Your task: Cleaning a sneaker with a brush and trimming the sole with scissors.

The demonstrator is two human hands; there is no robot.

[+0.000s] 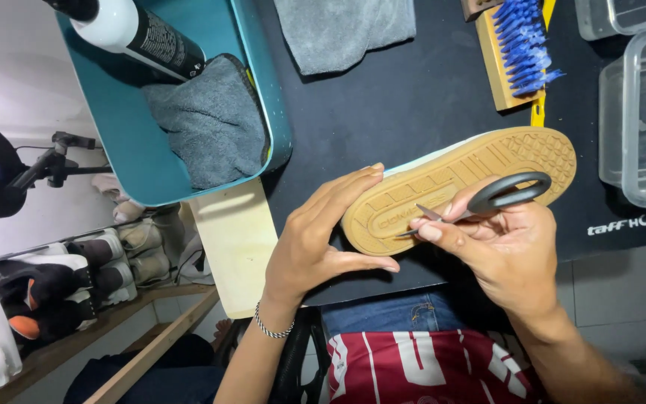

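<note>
place: shoe-cleaning workshop | evidence: shelves of shoes [61, 280], blue-bristled brush [521, 49], grey cloths [214, 123], teal tub [132, 138]

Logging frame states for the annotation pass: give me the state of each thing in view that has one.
shoe: sole up, tilted, heel cupped by left hand
scissors: in right hand, blades nearly closed, tips on the sole's heel
teal tub: open, holds grey cloth and bottle
bottle: lying tilted in the tub
brush: on its side on the mat
clear containers: open, look empty
</note>
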